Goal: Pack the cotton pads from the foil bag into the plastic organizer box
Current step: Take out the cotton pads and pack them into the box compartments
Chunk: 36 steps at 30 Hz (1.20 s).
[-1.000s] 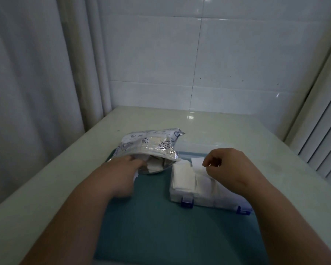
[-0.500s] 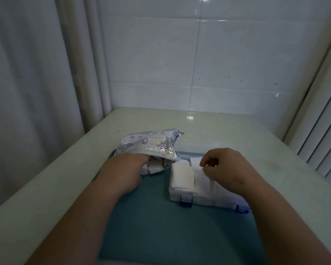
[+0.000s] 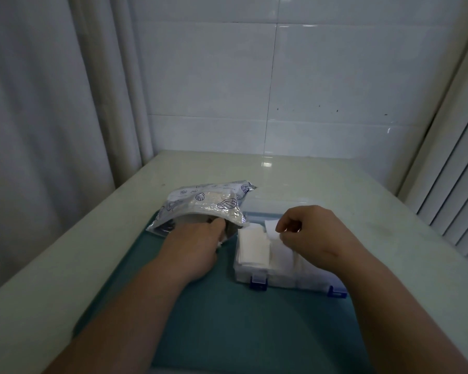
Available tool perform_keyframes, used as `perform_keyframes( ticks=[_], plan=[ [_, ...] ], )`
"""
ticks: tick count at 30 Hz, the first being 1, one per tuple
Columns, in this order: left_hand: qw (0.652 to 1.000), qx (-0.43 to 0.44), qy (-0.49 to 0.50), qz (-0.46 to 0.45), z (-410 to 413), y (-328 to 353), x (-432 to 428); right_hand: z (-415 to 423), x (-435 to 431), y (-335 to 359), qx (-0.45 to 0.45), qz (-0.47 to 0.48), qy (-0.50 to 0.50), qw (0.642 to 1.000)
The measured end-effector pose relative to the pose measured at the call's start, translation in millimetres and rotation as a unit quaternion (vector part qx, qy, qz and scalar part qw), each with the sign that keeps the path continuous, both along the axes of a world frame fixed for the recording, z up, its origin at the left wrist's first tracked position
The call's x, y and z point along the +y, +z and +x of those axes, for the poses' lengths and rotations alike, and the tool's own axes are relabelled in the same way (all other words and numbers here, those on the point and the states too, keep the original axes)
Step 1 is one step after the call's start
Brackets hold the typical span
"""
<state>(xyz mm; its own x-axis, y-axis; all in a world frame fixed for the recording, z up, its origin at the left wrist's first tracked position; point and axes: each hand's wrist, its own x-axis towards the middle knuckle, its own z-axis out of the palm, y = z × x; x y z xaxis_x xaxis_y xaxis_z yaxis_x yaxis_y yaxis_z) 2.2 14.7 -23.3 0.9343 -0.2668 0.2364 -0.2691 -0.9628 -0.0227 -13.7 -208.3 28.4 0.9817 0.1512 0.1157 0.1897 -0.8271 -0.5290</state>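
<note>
Counter (image 3: 335,184): pale, glossy, beneath the organizer box (image 3: 281,279) and extending beyond it on every side.

Teal mat (image 3: 227,319): flat on the counter, directly under the organizer box, reaching well out on its near side and its left.

Organizer box: clear plastic, divided into compartments, clear lid (image 3: 276,206) lying open behind it.

Foil bag (image 3: 206,201): silver with blue shell prints, just left of the organizer box and slightly farther back, mouth open toward the box's left end.

Left grip (image 3: 195,244): left of the organizer box, fingers pushed into the bag mouth and hidden by the foil, only the thumb showing at the opening. Spread or closed on anything: cannot tell.

Right grip (image 3: 316,236): over the middle of the organizer box, fingers curled, thumb and forefinger pinching the upper edge of a single cotton pad (image 3: 271,230), held tilted above the box.

Stack of cotton pads (image 3: 253,247): white, square, lying flat in the box's left-end compartment.

Blue latches (image 3: 258,282): two, on the box's near wall, one toward its left end, one at its right corner.
</note>
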Motion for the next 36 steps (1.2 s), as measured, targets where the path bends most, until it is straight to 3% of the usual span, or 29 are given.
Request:
perform_keyframes(
  ticks=[7,17,24,30,36],
  plan=[
    [0.998,0.037,-0.008,-0.048,3.7,-1.0,0.2,0.6,0.8,-1.8,0.001,-0.002,-0.001,1.0],
    [0.998,0.043,-0.018,-0.043,2.7,5.1,3.0,-5.7,13.5,-1.0,-0.019,0.018,0.04,0.999],
    [0.986,0.146,-0.032,-0.074,5.2,11.5,17.5,-5.7,21.5,-3.8,-0.045,0.01,0.089,0.995],
    [0.991,0.12,0.015,-0.062,2.8,18.1,8.4,-5.6,40.9,-13.4,-0.061,-0.114,0.178,0.975],
    [0.991,0.115,0.012,-0.066,-2.1,23.1,9.2,1.8,47.3,-23.0,-0.054,-0.174,0.165,0.969]
  ],
)
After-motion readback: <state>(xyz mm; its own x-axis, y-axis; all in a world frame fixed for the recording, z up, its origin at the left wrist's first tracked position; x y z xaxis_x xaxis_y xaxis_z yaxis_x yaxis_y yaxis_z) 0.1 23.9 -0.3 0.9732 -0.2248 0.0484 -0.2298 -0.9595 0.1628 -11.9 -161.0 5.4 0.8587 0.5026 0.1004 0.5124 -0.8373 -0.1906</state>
